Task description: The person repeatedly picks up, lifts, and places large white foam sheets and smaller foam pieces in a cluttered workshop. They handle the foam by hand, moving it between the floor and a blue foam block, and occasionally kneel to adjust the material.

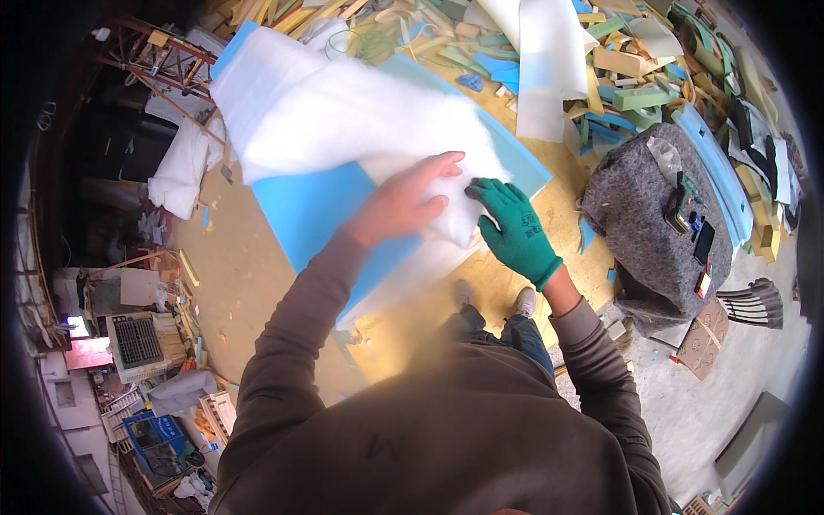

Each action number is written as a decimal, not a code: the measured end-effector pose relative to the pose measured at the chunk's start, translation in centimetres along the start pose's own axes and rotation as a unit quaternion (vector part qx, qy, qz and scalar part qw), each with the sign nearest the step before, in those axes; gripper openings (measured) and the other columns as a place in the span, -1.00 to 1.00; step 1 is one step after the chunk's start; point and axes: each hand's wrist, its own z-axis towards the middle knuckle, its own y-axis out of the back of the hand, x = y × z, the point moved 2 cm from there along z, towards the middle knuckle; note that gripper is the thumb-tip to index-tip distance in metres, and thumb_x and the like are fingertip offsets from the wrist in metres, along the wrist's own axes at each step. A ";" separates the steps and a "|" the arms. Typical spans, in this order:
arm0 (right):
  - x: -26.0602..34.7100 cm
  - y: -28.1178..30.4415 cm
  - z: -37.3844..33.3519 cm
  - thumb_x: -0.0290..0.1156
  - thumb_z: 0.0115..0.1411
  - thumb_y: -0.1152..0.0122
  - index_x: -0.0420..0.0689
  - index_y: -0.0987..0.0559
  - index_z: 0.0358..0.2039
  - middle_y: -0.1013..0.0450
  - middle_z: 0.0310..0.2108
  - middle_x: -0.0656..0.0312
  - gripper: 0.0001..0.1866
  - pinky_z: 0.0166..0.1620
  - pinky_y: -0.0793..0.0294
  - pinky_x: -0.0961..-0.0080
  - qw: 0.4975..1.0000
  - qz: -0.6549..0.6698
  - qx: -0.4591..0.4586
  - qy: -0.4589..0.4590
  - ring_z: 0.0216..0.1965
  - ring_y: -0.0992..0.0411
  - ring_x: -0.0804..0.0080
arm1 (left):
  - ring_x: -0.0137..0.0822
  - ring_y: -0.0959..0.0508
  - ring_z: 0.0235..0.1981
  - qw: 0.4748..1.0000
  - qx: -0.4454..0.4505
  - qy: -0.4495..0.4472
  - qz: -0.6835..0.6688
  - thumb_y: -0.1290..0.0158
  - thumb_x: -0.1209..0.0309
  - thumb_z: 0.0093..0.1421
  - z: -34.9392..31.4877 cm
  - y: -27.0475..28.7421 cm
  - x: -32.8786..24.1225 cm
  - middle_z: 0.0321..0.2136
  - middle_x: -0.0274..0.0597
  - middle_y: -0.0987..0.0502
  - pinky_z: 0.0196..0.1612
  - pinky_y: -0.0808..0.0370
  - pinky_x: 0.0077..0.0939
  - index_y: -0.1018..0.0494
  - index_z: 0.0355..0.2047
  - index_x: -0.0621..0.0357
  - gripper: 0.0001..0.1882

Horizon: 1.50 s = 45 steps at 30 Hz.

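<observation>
Lying partly between hands (396,206) (519,233): white batting (360,116)

Bare left hand (396,202) mid-frame, kinda blurry, thumb spread from fingers. Gloved right hand (520,230) just beside it, pointing upper left. Left arm (299,318) comes from lower left, right arm (594,369) lower right.

Fluffy white batting (343,112), thick and rumpled, lies across flat blue sheeting (305,210), narrowing toward the lower right. The sheeting shows on 3 sides: upper left, lower left and, duller, right.
</observation>
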 end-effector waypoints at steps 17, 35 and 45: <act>0.8 2.8 1.6 0.01 0.10 -0.64 -0.21 -0.29 0.50 -0.31 0.47 -0.07 0.09 0.49 -0.22 0.08 0.995 -0.051 0.085 -0.006 0.47 -0.28 -0.08 | -0.03 -0.49 0.35 0.954 -0.052 -0.151 0.253 -0.30 0.60 -0.03 0.7 1.8 0.1 0.19 -0.18 -0.60 0.55 -0.18 0.13 -0.66 -0.07 -0.04 -0.54; -7.3 -4.0 1.0 -0.69 0.09 -0.24 -0.14 -0.44 0.40 -0.34 0.47 -0.02 -0.22 0.47 -0.29 0.10 0.998 -0.024 0.065 0.007 0.45 -0.31 -0.03 | 0.01 -0.50 0.23 0.977 -0.127 -0.036 0.168 -0.38 0.40 0.10 -5.5 -3.0 -0.3 0.22 -0.10 -0.50 0.30 -0.47 -0.09 -0.64 0.05 0.06 -0.54; 1.0 2.7 2.9 -0.54 0.48 -0.06 -0.20 -0.46 0.41 -0.46 0.39 0.06 -0.50 0.33 -0.45 0.36 0.980 0.189 -0.053 0.019 0.31 -0.49 0.27 | 0.05 -0.42 0.33 0.968 -0.144 -0.006 0.204 -0.42 0.35 0.12 -5.3 -3.7 -2.1 0.45 -0.05 -0.36 0.37 -0.40 -0.07 -0.70 0.01 0.00 -0.59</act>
